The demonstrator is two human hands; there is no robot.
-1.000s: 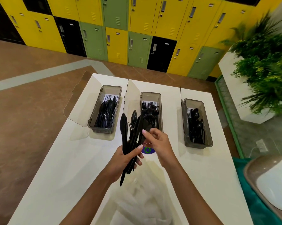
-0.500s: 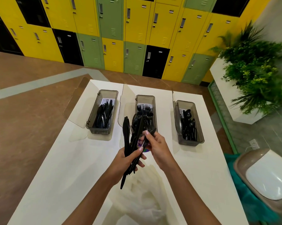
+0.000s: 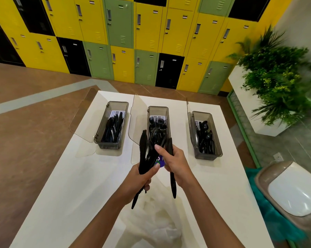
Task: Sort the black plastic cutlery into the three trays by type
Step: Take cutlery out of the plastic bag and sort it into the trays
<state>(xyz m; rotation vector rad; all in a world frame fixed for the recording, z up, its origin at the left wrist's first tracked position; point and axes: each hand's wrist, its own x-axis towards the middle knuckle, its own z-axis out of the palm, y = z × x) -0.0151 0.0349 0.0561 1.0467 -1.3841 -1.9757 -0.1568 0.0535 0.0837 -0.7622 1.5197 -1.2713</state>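
Black cutlery is fanning up from the left hand, clenched around a bundle over the white table. The right hand is gripping one piece, handle pointing to six o'clock. Three trays are sitting at twelve o'clock: the left tray, middle tray and right tray, each holding cutlery. Clear bag is lying at six.

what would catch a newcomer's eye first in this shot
Probably the two hands at centre: the left hand grips a bundle of black cutlery while the right hand holds one piece. Behind them, three grey trays sit in a row on the white table, below yellow-green lockers.
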